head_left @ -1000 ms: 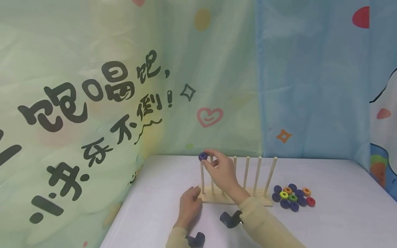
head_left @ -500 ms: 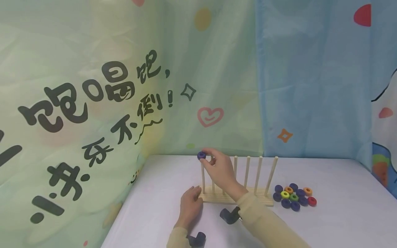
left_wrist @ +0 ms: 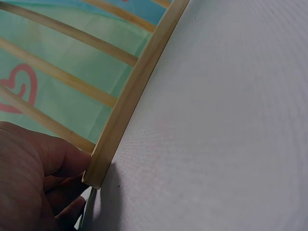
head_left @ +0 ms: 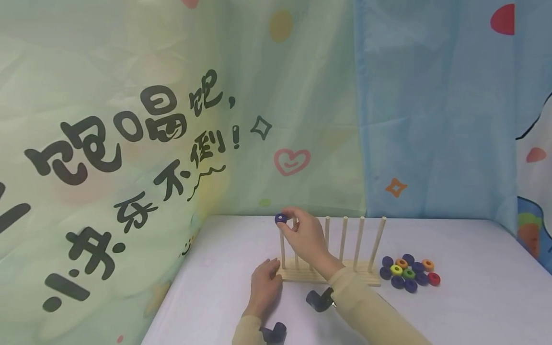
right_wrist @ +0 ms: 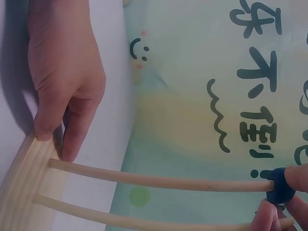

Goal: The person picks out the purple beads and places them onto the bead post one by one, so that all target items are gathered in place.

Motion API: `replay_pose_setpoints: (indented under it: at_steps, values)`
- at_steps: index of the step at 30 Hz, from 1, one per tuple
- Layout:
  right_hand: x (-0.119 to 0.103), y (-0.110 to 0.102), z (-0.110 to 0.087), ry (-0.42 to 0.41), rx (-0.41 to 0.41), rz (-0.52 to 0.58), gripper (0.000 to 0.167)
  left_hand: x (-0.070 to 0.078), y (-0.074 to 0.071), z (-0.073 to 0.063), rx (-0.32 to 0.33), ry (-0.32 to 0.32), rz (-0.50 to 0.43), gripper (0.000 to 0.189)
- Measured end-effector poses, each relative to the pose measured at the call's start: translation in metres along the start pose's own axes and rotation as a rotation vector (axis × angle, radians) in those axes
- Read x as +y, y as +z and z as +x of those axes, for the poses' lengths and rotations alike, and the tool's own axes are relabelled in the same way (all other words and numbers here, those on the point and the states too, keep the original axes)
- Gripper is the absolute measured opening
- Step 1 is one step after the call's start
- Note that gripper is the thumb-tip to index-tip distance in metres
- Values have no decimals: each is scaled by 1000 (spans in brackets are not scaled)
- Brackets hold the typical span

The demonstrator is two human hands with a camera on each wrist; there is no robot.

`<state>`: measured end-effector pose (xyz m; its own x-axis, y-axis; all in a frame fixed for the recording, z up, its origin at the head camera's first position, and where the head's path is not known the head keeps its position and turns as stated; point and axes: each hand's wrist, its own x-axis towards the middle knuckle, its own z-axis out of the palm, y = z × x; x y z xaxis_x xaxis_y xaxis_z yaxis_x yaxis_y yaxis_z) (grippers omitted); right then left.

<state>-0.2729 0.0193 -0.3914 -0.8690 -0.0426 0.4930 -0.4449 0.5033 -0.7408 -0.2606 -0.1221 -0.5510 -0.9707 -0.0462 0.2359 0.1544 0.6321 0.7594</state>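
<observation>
A wooden peg rack (head_left: 297, 276) with a row of upright pegs stands on the white table. My right hand (head_left: 309, 241) pinches a dark blue bead (head_left: 281, 219) between thumb and fingers at the top of the leftmost peg (head_left: 282, 249). A pale spot shows in the bead's hole. In the right wrist view, the peg's tip meets the bead (right_wrist: 279, 186) and the pinching fingertips (right_wrist: 296, 177). At the rack's left end, my left hand (head_left: 264, 286) holds the base's corner; its thumb and finger straddle that end (left_wrist: 94, 175) in the left wrist view.
Right of the rack lies a cluster of loose beads: several dark blue, a yellow one (head_left: 396, 270), a green one (head_left: 408, 274), a red one (head_left: 433, 279) and two orange. Printed cloth (head_left: 302, 120) hangs behind the table. Black wrist cameras (head_left: 319, 300) are worn on both wrists.
The bead has shifted slightly and tipped flatter at the peg's top, with a pale spot now showing in its hole. The left hand has stayed at the rack's end.
</observation>
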Motion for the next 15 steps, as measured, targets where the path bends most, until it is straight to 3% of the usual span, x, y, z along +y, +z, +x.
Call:
replay_pose_setpoints:
  at_steps: [15]
  values:
    - [6,-3,-6,-42,22,17,26,0,0,-1,26,54,-3,44]
